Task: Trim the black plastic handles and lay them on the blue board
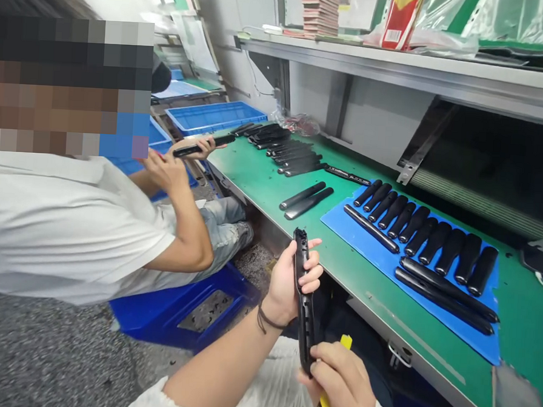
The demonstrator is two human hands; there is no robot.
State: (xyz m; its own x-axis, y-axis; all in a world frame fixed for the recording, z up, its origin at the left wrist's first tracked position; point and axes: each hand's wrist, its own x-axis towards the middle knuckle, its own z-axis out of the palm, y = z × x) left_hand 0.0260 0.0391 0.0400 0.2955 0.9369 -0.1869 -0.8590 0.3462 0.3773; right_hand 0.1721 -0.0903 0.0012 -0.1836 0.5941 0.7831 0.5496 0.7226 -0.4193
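1. The left hand [286, 284] has its fingers wrapped around the upper part of a long black casing [308, 321], which is held tilted in front of the counter [255, 173], its open side showing slots and small recesses.
2. The right hand [348, 380] is at the casing's lower end, fingertips pinching its edge, with a yellow tool [346, 341] held in the same closed hand.
3. On the counter, a blue mat [338, 220] carries a slanting row of black handle shells [450, 249], with three longer, slimmer black pieces [448, 301] lying along its near side.
4. Two black shells [308, 202] lie together left of the mat; farther off is a pile of black parts [268, 135].
5. Beside that pile sits a clear plastic bag [303, 124] with reddish contents, too blurred to identify.
6. A shallow blue crate [216, 117] stands beyond the counter's far end, its inner walls visible. Another blue crate [159, 135] is partly hidden by a co-worker [70, 223], who holds a similar casing [204, 146].
7. The shelf [397, 64] above bears a red packet [402, 19].
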